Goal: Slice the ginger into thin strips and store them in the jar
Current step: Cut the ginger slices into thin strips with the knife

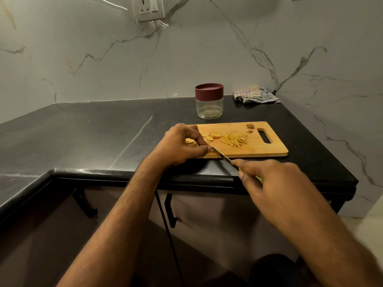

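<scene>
A wooden cutting board point(259, 149) lies on the black counter. On it are round ginger slices point(208, 137), a pile of thin ginger strips point(235, 140) and small ginger end pieces point(250, 126). My left hand point(180, 146) sits at the board's left end with fingers curled, pinching a ginger slice against the board; the slice itself is mostly hidden. My right hand point(269, 177) grips a green-handled knife point(224, 158) whose tip meets my left fingertips. A clear jar point(209, 108) with a maroon lid on stands behind the board.
A crumpled striped cloth point(256, 94) lies in the back right corner of the black counter point(93, 131). A marble wall with a socket point(148, 8) rises behind. Cabinet doors with black handles point(171, 210) sit under the counter's front edge.
</scene>
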